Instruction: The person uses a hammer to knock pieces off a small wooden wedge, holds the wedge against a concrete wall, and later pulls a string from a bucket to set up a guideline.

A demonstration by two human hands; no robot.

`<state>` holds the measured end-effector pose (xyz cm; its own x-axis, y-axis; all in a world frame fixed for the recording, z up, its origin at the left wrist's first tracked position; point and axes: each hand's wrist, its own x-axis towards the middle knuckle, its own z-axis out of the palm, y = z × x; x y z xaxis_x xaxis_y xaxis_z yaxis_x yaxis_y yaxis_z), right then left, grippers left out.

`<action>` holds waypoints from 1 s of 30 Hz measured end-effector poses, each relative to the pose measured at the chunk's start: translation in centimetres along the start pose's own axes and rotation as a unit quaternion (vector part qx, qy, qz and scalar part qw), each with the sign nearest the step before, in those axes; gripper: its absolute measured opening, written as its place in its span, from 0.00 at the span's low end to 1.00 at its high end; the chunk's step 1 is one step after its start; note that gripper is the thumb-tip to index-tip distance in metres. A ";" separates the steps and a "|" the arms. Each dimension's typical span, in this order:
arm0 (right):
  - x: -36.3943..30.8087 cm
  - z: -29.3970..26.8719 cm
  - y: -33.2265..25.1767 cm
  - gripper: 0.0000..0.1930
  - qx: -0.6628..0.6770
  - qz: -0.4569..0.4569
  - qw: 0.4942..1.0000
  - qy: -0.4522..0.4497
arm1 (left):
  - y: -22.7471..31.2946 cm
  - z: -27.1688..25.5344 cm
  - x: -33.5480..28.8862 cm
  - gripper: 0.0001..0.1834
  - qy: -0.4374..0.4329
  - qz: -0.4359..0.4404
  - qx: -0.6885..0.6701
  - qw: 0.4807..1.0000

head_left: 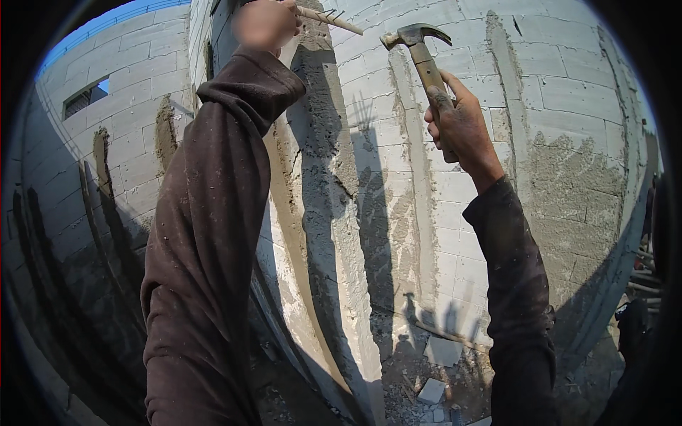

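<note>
Through the head camera I look down on rough, dusty ground (469, 376), part of it sunlit and part in shadow. On it I make out a flat grey slab (443, 351), lying near the foot of the block wall (455, 273). Nearer to me is a smaller pale block piece (431, 390), and just below that, close to the lower rim of my view, lie some small fragments (436, 414). A long thin strip (455, 336) runs along the base of the wall, just behind the slab; I cannot tell what it is made of. Loose rubble (408, 383) is scattered around these pieces.
</note>
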<state>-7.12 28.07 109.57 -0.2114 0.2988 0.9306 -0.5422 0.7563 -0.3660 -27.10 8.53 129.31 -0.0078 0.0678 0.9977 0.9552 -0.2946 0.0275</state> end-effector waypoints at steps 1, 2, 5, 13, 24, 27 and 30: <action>-0.4 -0.2 0.5 0.22 -0.002 0.000 1.000 0.017 | 0.4 -0.3 -0.6 0.17 -0.024 0.009 -0.036 0.999; -0.9 -0.4 0.9 0.22 -0.002 0.000 0.999 0.033 | 0.7 -0.5 -1.5 0.17 -0.050 0.022 -0.058 0.997; -3.0 -0.4 -0.1 0.22 0.002 0.018 0.999 0.038 | 3.9 -3.1 -6.5 0.17 -0.093 0.058 -0.034 0.993; -17.7 4.8 1.6 0.37 0.314 0.154 0.936 -0.039 | 8.8 -7.1 -37.0 0.13 -0.028 -0.055 0.030 0.998; -36.2 21.9 0.1 0.08 0.396 0.386 0.831 -0.063 | 14.6 -17.0 -56.9 0.15 0.026 -0.403 -0.041 0.914; -39.8 25.3 -3.1 0.06 0.467 0.460 0.748 -0.107 | 17.9 -21.6 -58.2 0.24 0.058 -0.599 -0.165 0.781; -43.5 28.3 -8.0 0.09 0.433 0.505 0.728 -0.166 | 21.1 -26.9 -60.5 0.28 0.037 -0.652 -0.210 0.728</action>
<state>-16.62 -7.47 72.04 -0.9645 0.1831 0.1906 -0.2541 -0.4448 -0.8588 -14.42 -27.47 71.22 -0.8571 0.5038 0.1074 -0.0524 -0.2927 0.9548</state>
